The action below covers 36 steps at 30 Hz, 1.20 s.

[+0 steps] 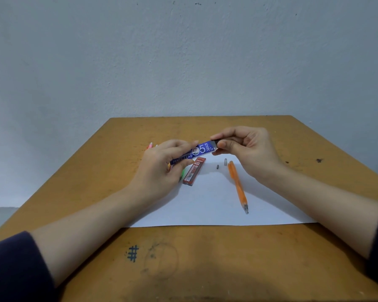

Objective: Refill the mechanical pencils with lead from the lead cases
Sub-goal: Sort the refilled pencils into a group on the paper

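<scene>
Between both hands (162,164), "PENCIL LEAD" case (194,152)

Glossy plastic lead case (196,151), scuffed wood desk (205,258), matt paper (216,205)

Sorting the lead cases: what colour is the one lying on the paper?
That lead case is red, best seen in the head view.

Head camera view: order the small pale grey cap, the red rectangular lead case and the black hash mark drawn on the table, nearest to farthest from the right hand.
1. Small pale grey cap, on the white paper just under the right hand.
2. Red rectangular lead case, farther left on the paper.
3. Black hash mark, on the bare wooden table near the person.
</scene>
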{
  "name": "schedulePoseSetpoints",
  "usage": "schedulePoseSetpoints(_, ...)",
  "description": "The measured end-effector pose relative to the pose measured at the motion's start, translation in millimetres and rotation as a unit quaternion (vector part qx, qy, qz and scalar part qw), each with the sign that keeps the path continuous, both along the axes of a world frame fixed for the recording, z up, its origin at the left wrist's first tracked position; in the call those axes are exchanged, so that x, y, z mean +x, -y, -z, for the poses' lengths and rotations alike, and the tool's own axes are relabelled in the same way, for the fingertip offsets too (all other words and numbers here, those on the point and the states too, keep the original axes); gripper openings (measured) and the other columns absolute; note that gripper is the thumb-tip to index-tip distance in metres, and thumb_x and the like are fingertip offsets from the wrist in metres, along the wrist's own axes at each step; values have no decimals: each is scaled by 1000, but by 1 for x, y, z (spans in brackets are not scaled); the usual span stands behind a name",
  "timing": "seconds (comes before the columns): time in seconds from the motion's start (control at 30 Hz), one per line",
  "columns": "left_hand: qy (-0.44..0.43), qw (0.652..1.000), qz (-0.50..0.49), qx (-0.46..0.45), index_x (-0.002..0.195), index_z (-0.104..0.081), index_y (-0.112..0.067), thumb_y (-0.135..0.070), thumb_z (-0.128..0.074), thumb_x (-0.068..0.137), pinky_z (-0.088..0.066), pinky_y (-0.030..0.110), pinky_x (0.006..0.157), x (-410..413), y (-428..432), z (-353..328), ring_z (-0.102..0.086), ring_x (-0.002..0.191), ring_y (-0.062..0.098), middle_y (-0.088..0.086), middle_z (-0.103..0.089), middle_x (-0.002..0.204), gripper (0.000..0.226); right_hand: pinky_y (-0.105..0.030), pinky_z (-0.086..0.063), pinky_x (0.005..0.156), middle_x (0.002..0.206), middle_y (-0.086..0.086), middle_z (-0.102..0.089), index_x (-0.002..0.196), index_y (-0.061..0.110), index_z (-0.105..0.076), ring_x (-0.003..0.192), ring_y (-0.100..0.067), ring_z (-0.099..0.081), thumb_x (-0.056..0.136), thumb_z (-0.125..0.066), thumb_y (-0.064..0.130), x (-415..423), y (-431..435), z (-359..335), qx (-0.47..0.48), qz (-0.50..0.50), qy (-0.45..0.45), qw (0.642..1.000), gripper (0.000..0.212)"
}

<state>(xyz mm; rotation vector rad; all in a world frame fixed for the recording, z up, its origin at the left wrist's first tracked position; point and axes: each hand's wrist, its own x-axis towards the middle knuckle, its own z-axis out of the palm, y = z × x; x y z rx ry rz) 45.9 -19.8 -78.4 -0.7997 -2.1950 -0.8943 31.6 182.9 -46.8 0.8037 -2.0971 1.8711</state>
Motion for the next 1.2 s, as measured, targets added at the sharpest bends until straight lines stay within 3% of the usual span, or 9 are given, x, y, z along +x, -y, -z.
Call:
schedulePoseSetpoints(0.23,8,1000,4,29,123,-64,-15,-13,-62,85,-50,35,76,3,-2,-2,-60,82,8,-8,-66,106,38,-24,-57,73,76,-3,-74,89,6,-66,76,-16,-70,82,-60,2,0,2,4,-68,-31,47,996,11)
schedulePoseSetpoints(0.37,-3,999,16,52,124,-62,-12,-23,-59,87,-51,38,73,3,-3,-2,-64,84,17,-5,-66,106,39,-25,-56,78,82,-2,-74,96,8,-67,81,-15,-70,67,-69,7,2,7,7,-93,-47,51,993,29)
schedulePoseSetpoints(0.53,22,997,19,67,123,-63,-20,-29,-60,86,-53,41,83,8,-8,-1,-62,98,3,-12,-66,108,38,-19,-52,76,81,6,-72,93,9,-66,80,-8,-67,66,-70,4,6,15,11,-98,-40,28,994,28)
schedulePoseSetpoints(0.6,77,992,36,97,124,-61,-21,-29,-63,86,-52,36,90,10,-10,-1,-63,103,6,-12,-66,114,39,-20,-52,80,91,2,-72,95,8,-64,88,-11,-68,69,-68,8,8,16,10,-95,-42,19,994,26)
schedulePoseSetpoints(0.7,187,968,65,152,123,-60,-19,-17,-64,90,-39,4,88,20,-17,-6,-64,104,2,-10,-67,114,33,-25,-52,83,98,-5,-73,100,9,-58,95,-19,-69,77,-62,12,11,18,9,-133,-51,27,989,24)
schedulePoseSetpoints(0.87,291,918,139,230,138,-45,-9,-22,-59,93,-34,-1,89,26,-20,-11,-51,123,0,-3,-57,133,50,-32,-54,83,95,-10,-72,108,12,-55,91,-25,-69,88,-58,13,11,17,7,-134,-44,-32,989,21)
schedulePoseSetpoints(0.93,346,874,167,299,135,-48,-12,-33,-60,85,-39,12,101,24,-21,-13,-50,127,9,-1,-57,134,56,-35,-54,84,93,-12,-69,112,14,-54,92,-25,-67,89,-56,11,10,15,6,-105,-32,-63,992,24)
schedulePoseSetpoints(1.07,488,707,200,471,128,-52,-1,-37,-58,79,-47,32,98,24,-23,-22,-60,118,24,15,-63,125,62,-34,-54,78,96,0,-59,123,20,-53,89,-23,-62,91,-53,15,4,10,9,4,51,-132,990,32)
schedulePoseSetpoints(1.2,559,560,257,554,127,-48,11,-47,-42,89,-46,44,98,27,-14,-30,-58,116,40,30,-58,124,70,-7,-41,82,98,-2,-56,125,11,-57,89,-7,-52,85,-52,-2,-11,0,12,187,159,-280,928,43)
